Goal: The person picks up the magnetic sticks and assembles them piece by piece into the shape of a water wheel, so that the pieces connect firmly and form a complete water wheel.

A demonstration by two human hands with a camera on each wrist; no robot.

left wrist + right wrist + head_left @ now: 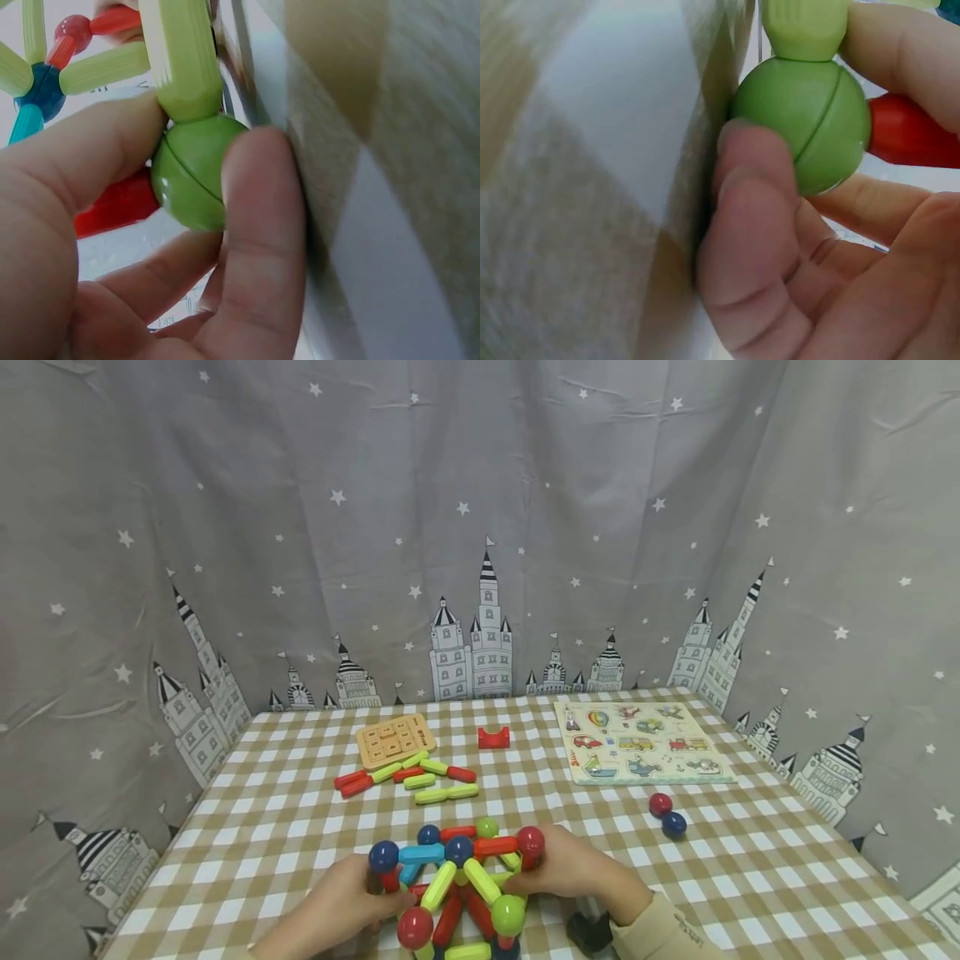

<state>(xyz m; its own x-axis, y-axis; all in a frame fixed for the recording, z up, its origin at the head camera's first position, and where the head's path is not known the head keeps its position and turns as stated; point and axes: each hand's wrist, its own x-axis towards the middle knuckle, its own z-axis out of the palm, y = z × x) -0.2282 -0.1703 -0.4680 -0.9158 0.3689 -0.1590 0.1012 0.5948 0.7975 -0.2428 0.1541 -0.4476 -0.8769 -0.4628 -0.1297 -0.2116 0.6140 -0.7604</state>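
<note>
1. The magnetic rod-and-ball structure [457, 885] stands at the near edge of the checked tablecloth [750, 877], a dome of green, red and blue rods joined by coloured balls.
2. The left hand [341, 906] grips the structure's left base; in the left wrist view its thumb and fingers are curled round a green ball [196, 171] where a green rod [180, 56] and a red rod [116, 204] meet, close against the cloth.
3. The right hand [573, 868] holds the structure's right side; in the right wrist view its fingers pinch another green ball [804, 124], with a red rod [911, 141] running off beside it.
4. Behind the structure lie loose red and green rods [408, 777], a wooden number board [395, 739] and a red arch block [493, 737].
5. To the structure's right rear sits a vehicle peg puzzle [641, 742], with a red ball [660, 803] and a blue ball [673, 823] touching in front of it.
6. Risk, as I judge it: the joints likely hold only by magnetism, so uneven squeezing or pulling the two base balls apart could pop rods loose and collapse the dome.
7. A freed ball could roll off the near edge.
</note>
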